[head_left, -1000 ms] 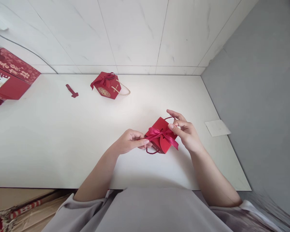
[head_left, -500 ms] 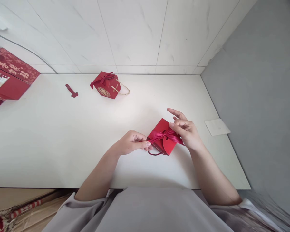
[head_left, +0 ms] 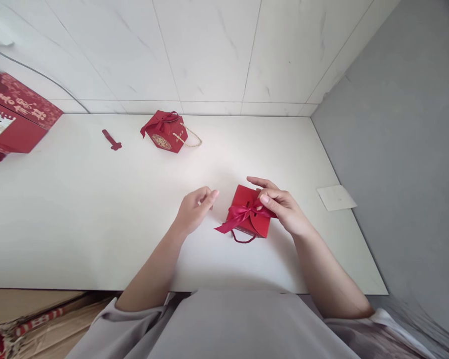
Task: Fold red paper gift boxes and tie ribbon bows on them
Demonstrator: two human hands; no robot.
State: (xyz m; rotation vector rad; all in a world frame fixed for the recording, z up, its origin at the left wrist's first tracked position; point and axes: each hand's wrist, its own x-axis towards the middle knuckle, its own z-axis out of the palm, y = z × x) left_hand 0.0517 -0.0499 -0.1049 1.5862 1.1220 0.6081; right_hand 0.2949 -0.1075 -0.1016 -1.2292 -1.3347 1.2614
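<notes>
A small red box (head_left: 262, 229) with a dark red cord handle sits on the white table. On its lid is a shiny crimson ribbon bow (head_left: 240, 213), one tail pointing toward the lower left. My right hand (head_left: 280, 205) pinches the bow's right side between thumb and fingers, with another finger stretched out above the box. Left of the box, my left hand (head_left: 197, 207) is off the ribbon, its fingers curled toward the thumb and nothing visible in them.
On the white table (head_left: 134, 209), a red hexagonal box (head_left: 166, 132) with gold rope handle stands at the back. Left of it lie a red strip (head_left: 111, 140) and a larger red box (head_left: 26, 114). A white paper (head_left: 336, 197) is at the right edge.
My left hand has let go of the left ribbon tail and moved up and left. The small box has turned slightly, and my right hand has shifted a little to the left.
</notes>
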